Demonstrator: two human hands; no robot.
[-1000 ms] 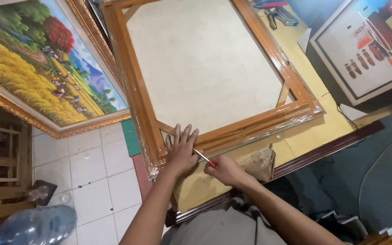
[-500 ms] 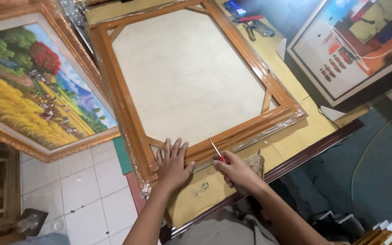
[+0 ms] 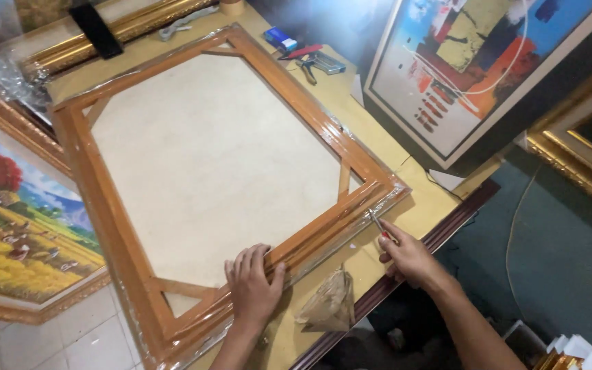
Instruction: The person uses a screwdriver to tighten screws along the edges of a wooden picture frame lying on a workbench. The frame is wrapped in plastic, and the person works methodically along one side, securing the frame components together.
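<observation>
Centre of view: a wooden picture frame (image 3: 104, 205) lies face down on a yellow table (image 3: 419, 205). Left hand (image 3: 253, 288) presses flat on its lower edge; right hand (image 3: 405, 257) grips a small blade (image 3: 377, 223) at the frame's right corner.

The yellow table (image 3: 425, 203) carries a wooden frame (image 3: 114, 226), pliers (image 3: 316, 65) and a crumpled bag (image 3: 327, 305).

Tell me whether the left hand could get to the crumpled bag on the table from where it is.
Probably yes. The left hand rests flat on the wooden frame's near rail, and the crumpled bag lies just beside it on the bare yellow tabletop, nothing between them.
</observation>
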